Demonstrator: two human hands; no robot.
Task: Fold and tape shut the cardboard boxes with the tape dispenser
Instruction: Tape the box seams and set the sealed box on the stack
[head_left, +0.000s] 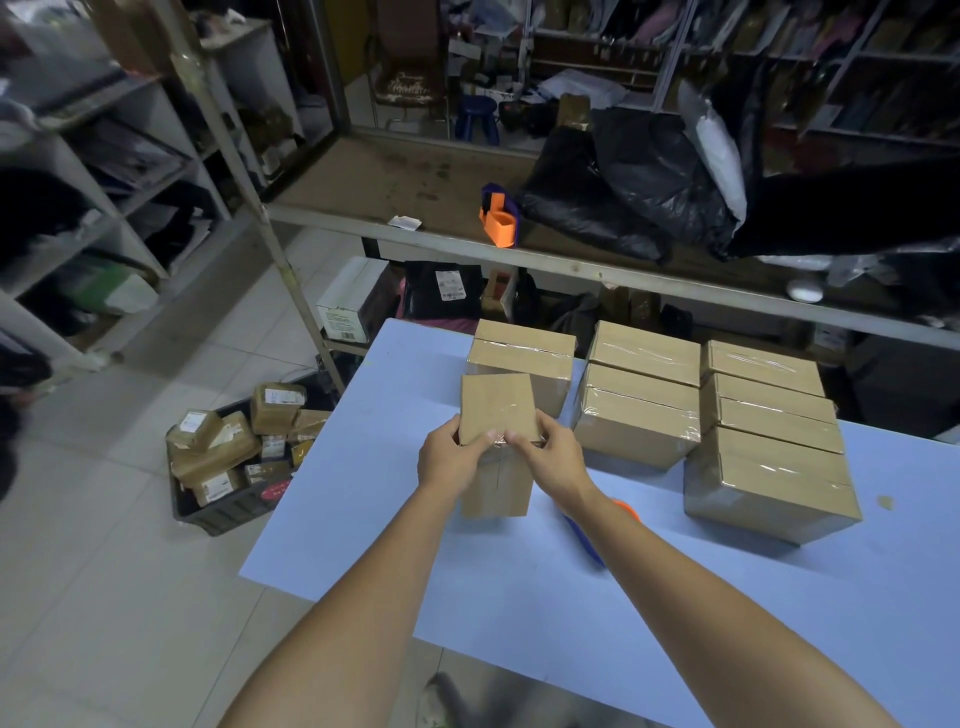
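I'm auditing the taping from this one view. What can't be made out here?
- Head view: held box front edge, covered by fingers of left hand and right hand; seal unclear.
- Orange-and-blue tool on the table, mostly behind the right forearm.
- Labels on parcels in the floor crate, too small to read.
- Back shelves, dark and blurred.

Table (363, 519), left part: one box (496, 410) between the left hand (449, 457) and right hand (550, 457), with a tape dispenser (582, 535) lying just right of it, partly under the right forearm. Behind and to the right, a row of taped boxes (639, 395), some stacked. On the floor left of the table, a crate (208, 512) of parcels; on the bench (415, 239) behind, a second dispenser (500, 218), bags (623, 187) to its right.
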